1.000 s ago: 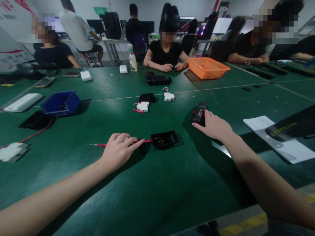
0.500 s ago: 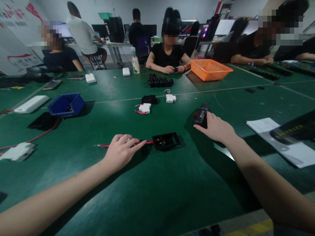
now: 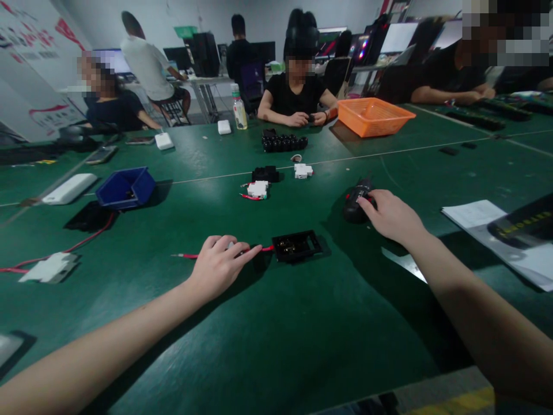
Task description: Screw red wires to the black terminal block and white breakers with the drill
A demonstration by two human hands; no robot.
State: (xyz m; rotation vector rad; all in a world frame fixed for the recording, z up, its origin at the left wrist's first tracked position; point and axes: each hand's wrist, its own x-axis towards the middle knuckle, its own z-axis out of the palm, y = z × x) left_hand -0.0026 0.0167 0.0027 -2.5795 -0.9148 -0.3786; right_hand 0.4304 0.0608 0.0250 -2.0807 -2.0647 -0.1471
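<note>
My left hand (image 3: 219, 265) rests on the table with its fingers closed round a red wire (image 3: 189, 255). The wire's bare end sticks out to the left, and a small pale part shows between the fingers. Just right of the fingertips, the red lead runs into a black plastic housing (image 3: 296, 246) lying flat, with brass-coloured metal inside. Over to the right, my right hand (image 3: 391, 216) has its thumb and fingers on a black cordless screwdriver (image 3: 355, 208) with red marks, tip pointing away from me. Part of the tool is hidden by the hand.
White breaker-like modules (image 3: 258, 189) with red leads and a black part (image 3: 265, 173) lie ahead. A blue bin (image 3: 125, 187) is at left, an orange basket (image 3: 374, 118) at the back. Papers (image 3: 470, 216) lie at right. A co-worker (image 3: 298, 86) sits opposite.
My right hand has shifted on the screwdriver: the thumb, earlier at its near end, now lies across its top. My left hand stays at the wire and housing. The view has swung slightly.
</note>
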